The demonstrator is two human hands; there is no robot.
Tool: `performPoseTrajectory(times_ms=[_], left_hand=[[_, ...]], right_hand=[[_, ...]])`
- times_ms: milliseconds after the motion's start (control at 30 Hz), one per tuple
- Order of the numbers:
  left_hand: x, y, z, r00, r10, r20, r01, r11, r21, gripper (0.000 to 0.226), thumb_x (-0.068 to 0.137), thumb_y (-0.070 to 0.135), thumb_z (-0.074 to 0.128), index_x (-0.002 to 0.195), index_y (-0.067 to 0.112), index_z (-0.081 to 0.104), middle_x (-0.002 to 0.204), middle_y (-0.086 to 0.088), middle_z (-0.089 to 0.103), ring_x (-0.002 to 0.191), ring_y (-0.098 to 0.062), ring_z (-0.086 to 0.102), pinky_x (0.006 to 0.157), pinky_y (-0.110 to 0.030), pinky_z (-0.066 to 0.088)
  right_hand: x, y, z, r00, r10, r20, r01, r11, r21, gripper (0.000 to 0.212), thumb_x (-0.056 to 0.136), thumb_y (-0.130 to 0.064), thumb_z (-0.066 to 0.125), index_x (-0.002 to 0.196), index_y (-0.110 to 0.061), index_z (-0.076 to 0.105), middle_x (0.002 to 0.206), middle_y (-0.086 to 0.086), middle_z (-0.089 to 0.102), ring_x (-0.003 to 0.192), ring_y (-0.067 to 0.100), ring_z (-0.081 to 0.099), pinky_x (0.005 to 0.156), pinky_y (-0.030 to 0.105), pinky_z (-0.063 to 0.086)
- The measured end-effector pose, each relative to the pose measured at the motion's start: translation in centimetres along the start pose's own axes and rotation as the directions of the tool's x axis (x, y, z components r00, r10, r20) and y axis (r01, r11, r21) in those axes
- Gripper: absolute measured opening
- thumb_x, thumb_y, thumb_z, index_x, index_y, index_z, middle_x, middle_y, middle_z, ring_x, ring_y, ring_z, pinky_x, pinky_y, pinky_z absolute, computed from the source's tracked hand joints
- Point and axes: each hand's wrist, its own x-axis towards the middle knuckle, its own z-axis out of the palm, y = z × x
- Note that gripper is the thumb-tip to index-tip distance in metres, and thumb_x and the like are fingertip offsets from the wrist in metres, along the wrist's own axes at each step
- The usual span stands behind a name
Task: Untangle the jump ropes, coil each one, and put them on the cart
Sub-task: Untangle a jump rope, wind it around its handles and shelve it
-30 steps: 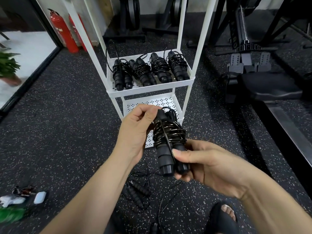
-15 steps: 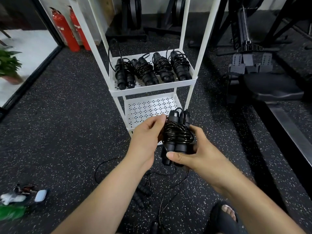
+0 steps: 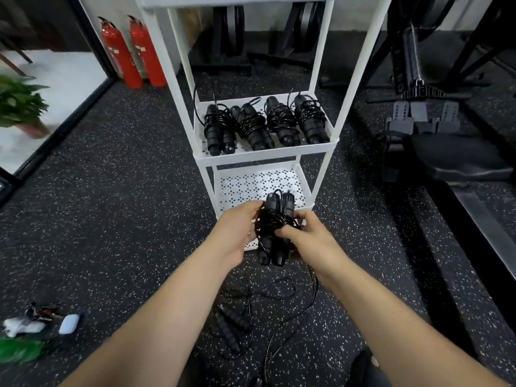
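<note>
Fingers (image 3: 284, 232): curled tight round coiled rope (image 3: 275, 219); gripped by left hand (image 3: 236, 233) and right hand (image 3: 310, 238) at cart (image 3: 265, 159) lower shelf
Done: four coils (image 3: 265, 124) stored on cart's middle shelf
Left: loose rope (image 3: 237, 325) lying before cart

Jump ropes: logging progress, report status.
Left hand, right hand grip coiled jump rope near cart's bottom shelf. Four coiled ropes on middle shelf. Loose rope on floor.
</note>
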Motion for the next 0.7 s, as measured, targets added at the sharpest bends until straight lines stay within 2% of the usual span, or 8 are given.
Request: performPoseTrajectory(times_ms=[100,200,267,333,467,533,600,700], left_hand=[[3.5,-0.3,-2.1,1.0,-0.03,0.002,0.03,1.0,0.009,0.027,0.108,0.024,0.056,0.119,0.017,0.079,0.119,-0.002,0.077,0.099,-0.019,0.065,0.089,-0.031,0.051],[6.8,-0.8,-4.8,0.998,-0.04,-0.046,0.041,0.999,0.019,0.025,0.111,0.025,0.053,0.12,0.022,0.077,0.129,-0.001,0.074,0.118,-0.021,0.065,0.101,-0.036,0.051],[8.3,-1.5,-6.3,0.997,-0.027,-0.073,0.032,0.998,0.058,0.025,0.11,0.031,0.057,0.127,0.02,0.07,0.131,-0.001,0.071,0.122,-0.021,0.065,0.103,-0.039,0.054],[9.6,-2.6,-7.7,0.996,-0.01,-0.093,0.02,0.994,0.108,0.03,0.108,0.034,0.059,0.133,0.019,0.066,0.13,0.0,0.071,0.119,-0.018,0.068,0.099,-0.038,0.056],[11.7,-4.7,-10.8,0.98,0.007,-0.199,0.037,0.976,0.216,0.019,0.104,0.024,0.064,0.117,0.016,0.075,0.117,-0.003,0.078,0.11,-0.02,0.073,0.08,-0.03,0.054],[12.9,-5.4,-12.1,0.964,0.016,-0.267,0.04,0.978,0.204,0.016,0.104,0.017,0.062,0.115,0.019,0.074,0.115,-0.002,0.078,0.11,-0.021,0.072,0.078,-0.031,0.053],[14.2,-5.7,-12.9,0.959,0.035,-0.28,0.018,0.983,0.184,0.027,0.102,0.009,0.059,0.122,0.025,0.069,0.12,0.0,0.074,0.114,-0.02,0.069,0.08,-0.031,0.053],[16.1,-5.9,-13.4,0.977,0.068,-0.204,-0.028,0.981,0.194,0.053,0.097,-0.006,0.05,0.137,0.029,0.06,0.129,0.007,0.068,0.12,-0.014,0.063,0.086,-0.033,0.052]], right_hand=[[4.3,-0.4,1.7,0.997,0.051,0.059,-0.051,0.999,-0.002,0.037,0.091,-0.026,0.077,0.124,-0.027,0.062,0.114,0.008,0.077,0.102,0.023,0.072,0.085,0.04,0.057],[9.1,-0.8,3.8,0.994,0.065,0.086,-0.063,0.998,-0.029,0.038,0.088,-0.026,0.077,0.123,-0.027,0.061,0.115,0.009,0.076,0.105,0.028,0.071,0.08,0.038,0.054],[11.8,-1.0,4.9,0.995,0.054,0.087,-0.049,0.997,-0.052,0.039,0.091,-0.021,0.076,0.126,-0.023,0.06,0.115,0.01,0.074,0.102,0.027,0.07,0.073,0.035,0.053],[14.2,-1.3,6.0,0.995,0.043,0.093,-0.036,0.997,-0.074,0.039,0.092,-0.02,0.074,0.127,-0.022,0.058,0.114,0.01,0.074,0.096,0.025,0.069,0.07,0.033,0.052],[18.6,-1.2,8.2,0.992,0.065,0.104,-0.054,0.994,-0.098,0.041,0.091,-0.02,0.075,0.128,-0.021,0.056,0.111,0.011,0.073,0.084,0.025,0.067,0.067,0.033,0.051],[20.6,-1.1,9.6,0.991,0.073,0.111,-0.061,0.993,-0.105,0.034,0.092,-0.018,0.074,0.122,-0.018,0.058,0.104,0.01,0.072,0.079,0.023,0.065,0.067,0.032,0.051],[22.3,-1.1,10.8,0.993,0.069,0.098,-0.056,0.991,-0.125,0.017,0.093,-0.016,0.072,0.105,-0.018,0.06,0.095,0.009,0.07,0.075,0.022,0.063,0.066,0.031,0.051],[24.6,-0.5,12.0,0.995,0.064,0.08,-0.049,0.981,-0.187,0.015,0.095,-0.015,0.07,0.093,-0.022,0.057,0.087,0.005,0.069,0.072,0.018,0.063,0.06,0.026,0.05]])
